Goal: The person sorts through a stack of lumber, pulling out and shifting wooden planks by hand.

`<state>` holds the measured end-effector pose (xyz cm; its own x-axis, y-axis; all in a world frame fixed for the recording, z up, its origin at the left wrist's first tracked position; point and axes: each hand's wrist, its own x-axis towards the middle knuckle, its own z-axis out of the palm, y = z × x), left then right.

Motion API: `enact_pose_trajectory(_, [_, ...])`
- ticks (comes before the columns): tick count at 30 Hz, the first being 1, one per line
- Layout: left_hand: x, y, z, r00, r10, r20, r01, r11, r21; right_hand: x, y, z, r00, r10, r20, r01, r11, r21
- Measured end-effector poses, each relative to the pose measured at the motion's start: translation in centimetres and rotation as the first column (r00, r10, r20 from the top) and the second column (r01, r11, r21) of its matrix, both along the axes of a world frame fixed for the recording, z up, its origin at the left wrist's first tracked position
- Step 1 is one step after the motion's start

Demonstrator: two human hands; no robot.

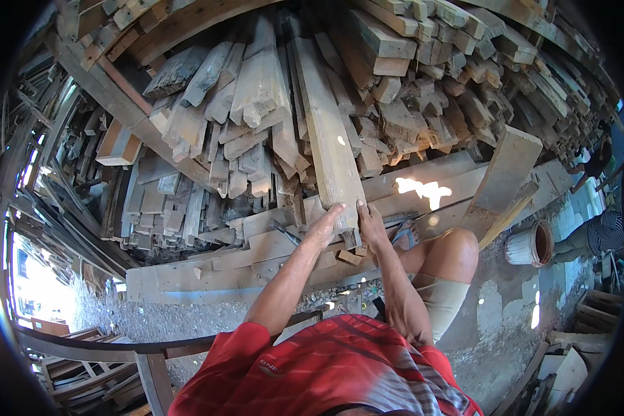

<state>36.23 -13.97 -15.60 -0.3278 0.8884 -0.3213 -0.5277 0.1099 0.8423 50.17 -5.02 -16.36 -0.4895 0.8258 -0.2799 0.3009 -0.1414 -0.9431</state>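
Note:
A long wooden plank (pixel 333 149) juts out of the stacked lumber toward me, its near end between my two hands. My left hand (pixel 328 223) is closed on the left edge of that end, thumb on top. On the opposite edge my right hand (pixel 372 225) grips the same plank, its thumb also showing. The fingers underneath are hidden. The plank's far part runs back among the other boards of the pile. Below its near end lie small wood offcuts (pixel 349 257).
Stacked lumber (pixel 256 90) rises ahead and to both sides. A wide board (pixel 509 166) leans upright at right, near a white bucket (pixel 523 248). Another person (pixel 596 232) is at the far right. Low planks (pixel 208 274) lie before me; a wooden rail (pixel 97 351) is behind left.

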Motion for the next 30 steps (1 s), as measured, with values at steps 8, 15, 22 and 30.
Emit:
enact_pose_trajectory(8, [3.6,-1.9,9.7,0.951,0.077,-0.300,-0.122,0.983,-0.134,0.8,-4.1,1.5,0.892,-0.180,-0.415,-0.083,0.836,-0.542])
enact_pose_trajectory(15, [5.7,-2.7,9.1,0.899,0.118,-0.423,-0.177,0.979,-0.104,2.8,-5.5,3.3,0.879,-0.312,-0.360,-0.037,0.708,-0.705])
enact_pose_trajectory(22, [7.0,-2.5,6.4,0.898,0.046,-0.438,-0.140,0.973,-0.183,4.0,-4.7,-2.5,0.864,-0.339,-0.372,0.005,0.745,-0.667])
enact_pose_trajectory(30, [7.1,-2.3,5.3,0.904,0.090,-0.418,-0.155,0.980,-0.124,5.0,-4.0,4.4,0.989,-0.028,0.145,0.013,0.994,0.110])
